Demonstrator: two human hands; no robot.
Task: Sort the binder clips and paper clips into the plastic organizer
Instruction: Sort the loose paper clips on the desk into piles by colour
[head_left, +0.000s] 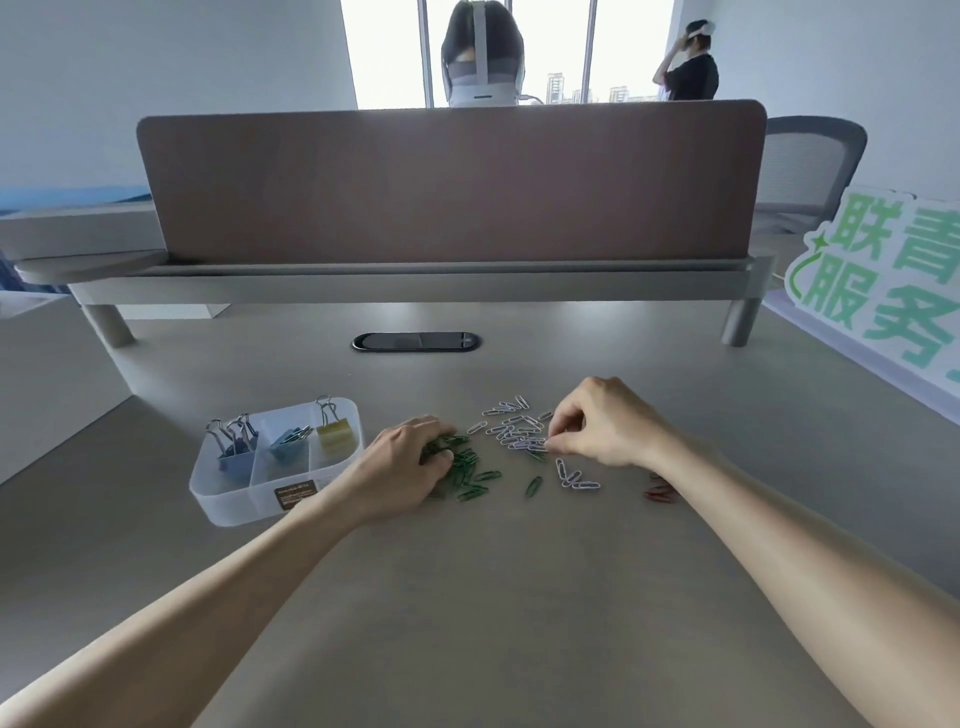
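Sorting clips on our desk (467, 597), both hands down among them.
Through the head view, our left hand (402, 465) curls its fingers around a bunch of green clips (470, 470) just right of the organizer (223, 493), whose far compartments hold blue and yellow binder clips (332, 436). Our right hand (602, 423) pinches one of the white clips (511, 428). Red clips (660, 493) lie beside our right forearm.

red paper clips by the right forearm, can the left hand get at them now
Probably yes. The red paper clips lie just left of the right forearm, with nothing tall between them and the left hand. That hand grips green paper clips though, and the forearm may hide some.
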